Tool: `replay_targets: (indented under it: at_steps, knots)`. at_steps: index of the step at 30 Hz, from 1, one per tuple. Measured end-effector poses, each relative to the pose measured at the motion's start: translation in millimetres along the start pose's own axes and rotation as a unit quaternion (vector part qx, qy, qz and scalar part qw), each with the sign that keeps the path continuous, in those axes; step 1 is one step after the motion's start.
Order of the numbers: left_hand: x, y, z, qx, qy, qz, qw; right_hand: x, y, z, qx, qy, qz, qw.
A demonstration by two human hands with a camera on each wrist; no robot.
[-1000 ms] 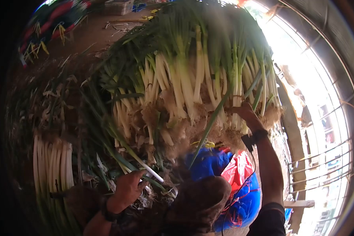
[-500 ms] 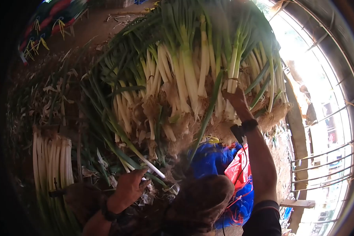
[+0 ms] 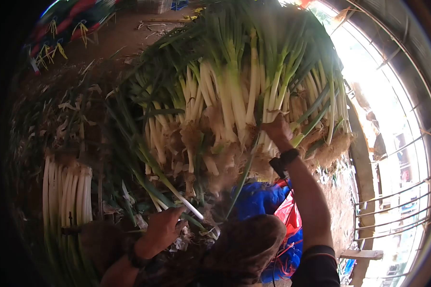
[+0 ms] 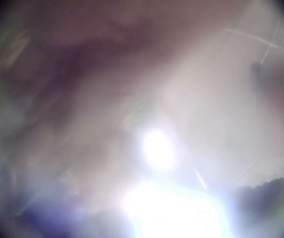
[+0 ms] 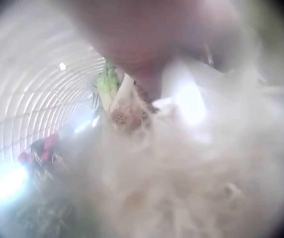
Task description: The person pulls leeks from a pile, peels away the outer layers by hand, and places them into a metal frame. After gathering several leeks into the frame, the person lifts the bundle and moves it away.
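Note:
A large heap of leeks [image 3: 234, 103] with white stems and hairy roots fills the middle of the head view, green tops pointing away. The right hand [image 3: 277, 131] grips some white stems low down, near the roots, at the heap's right side. In the right wrist view blurred roots [image 5: 181, 173] lie below that hand [image 5: 147, 39]. Nearer the body, the left hand [image 3: 161, 233] hangs beside the white end of a loose leek [image 3: 190, 206], its fingers loosely bent; whether it touches the leek is unclear. The left wrist view is too blurred to read.
A row of leeks [image 3: 67, 191] lies at the left, roots away from the body. Blue and red plastic bags [image 3: 258, 198] sit beside the knee [image 3: 249, 239]. Leaf scraps [image 3: 67, 103] cover the ground at left. A wire-framed wall [image 3: 392, 201] runs along the right.
The right hand has moved left across the heap with the stems it grips, whose green tops lean right. The left hand has barely moved.

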State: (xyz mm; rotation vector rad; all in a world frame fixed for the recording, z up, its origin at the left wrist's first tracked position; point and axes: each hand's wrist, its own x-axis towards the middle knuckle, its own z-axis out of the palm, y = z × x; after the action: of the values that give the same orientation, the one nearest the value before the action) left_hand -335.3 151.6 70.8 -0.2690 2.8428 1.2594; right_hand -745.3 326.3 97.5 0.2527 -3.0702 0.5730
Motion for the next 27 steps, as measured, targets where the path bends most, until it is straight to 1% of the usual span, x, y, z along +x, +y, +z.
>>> replay_targets:
  at_steps: [2,3,4,5,6,7,9,10,11,12,13,14,15,17,18,19,20,21,22,23,25,26,27]
  knots:
    - [-4.8,-1.0,-3.9,0.006,-0.003,-0.008,1.000,-0.1,10.2,-24.8,0.005,-0.007,-0.018,1.000]
    - [-6.5,-1.5,-5.9,0.015,-0.007,-0.015,1.000,-10.1,9.1,-49.3,0.111,-0.057,-0.032,0.992]
    - [-9.4,-2.5,-7.2,0.013,-0.002,-0.014,1.000,-23.8,4.6,-73.0,0.217,-0.107,-0.048,0.969]
    - [-12.9,-3.6,-8.0,0.007,0.024,0.001,1.000,-47.6,-2.3,-100.8,0.320,-0.142,-0.014,0.937]
    - [-16.4,-4.4,-8.3,0.002,0.047,0.017,0.999,-70.2,-3.6,-120.7,0.418,-0.174,0.022,0.891]
    - [-18.9,-6.5,-8.2,0.000,0.050,0.020,0.999,-81.1,1.5,-125.9,0.416,-0.172,0.020,0.893]
    - [-22.1,-12.3,-6.2,-0.008,0.056,0.030,0.998,-100.0,10.2,-133.6,0.446,-0.220,0.061,0.866]
    - [-22.2,-12.9,-5.6,-0.007,0.057,0.034,0.998,-104.4,15.5,-122.1,0.449,-0.217,0.024,0.867]
    - [-21.6,-12.9,-6.1,0.006,0.036,0.026,0.999,-109.3,23.5,-122.1,0.451,-0.214,0.023,0.866]
    - [-23.9,-14.0,-6.0,0.019,0.015,0.015,1.000,-123.2,16.5,-123.9,0.421,-0.191,-0.009,0.887]
    - [-27.7,-17.9,-4.1,0.023,0.017,0.014,1.000,-137.7,5.7,-126.3,0.389,-0.170,-0.042,0.904]
    - [-29.9,-23.4,-1.2,0.018,0.024,0.024,0.999,-156.6,-18.5,-147.1,0.429,-0.176,-0.015,0.886]
    - [-32.5,-28.5,2.6,0.013,0.032,0.036,0.999,-165.3,-29.7,-164.0,0.429,-0.177,-0.018,0.886]
    - [-40.6,-31.0,1.4,0.021,0.053,0.035,0.998,-173.3,-44.4,-188.6,0.496,-0.235,-0.021,0.835]
    - [-41.2,-25.5,-6.4,0.017,0.027,0.002,0.999,-174.2,-41.9,-199.3,0.596,-0.345,-0.042,0.724]
    - [-42.4,-19.8,-10.8,0.013,0.002,-0.029,1.000,-189.8,-39.8,-195.0,0.647,-0.315,-0.123,0.683]
    - [-45.3,-16.6,-10.5,0.015,0.011,-0.027,0.999,-209.6,-36.6,-185.5,0.692,-0.282,-0.204,0.633]
    - [-50.1,-14.9,-7.5,0.014,0.101,0.010,0.995,-223.8,-35.5,-178.8,0.662,-0.352,-0.144,0.646]
    - [-55.0,-10.1,-5.5,0.013,0.185,0.048,0.982,-251.9,-44.4,-171.2,0.657,-0.476,-0.075,0.579]
    - [-61.6,-1.5,-5.6,0.014,0.186,0.051,0.981,-285.1,-54.4,-166.1,0.382,-0.299,-0.213,0.848]
    - [-82.5,23.7,-17.2,0.073,0.284,0.109,0.950,-338.1,-55.9,-124.4,0.310,-0.367,-0.280,0.832]
    - [-93.0,28.6,-20.7,0.073,0.285,0.109,0.950,-369.2,-71.4,-115.9,0.413,-0.395,-0.245,0.783]
    - [-102.5,32.8,-22.9,0.118,0.309,0.167,0.929,-390.2,-64.7,-95.1,0.350,-0.424,-0.254,0.796]
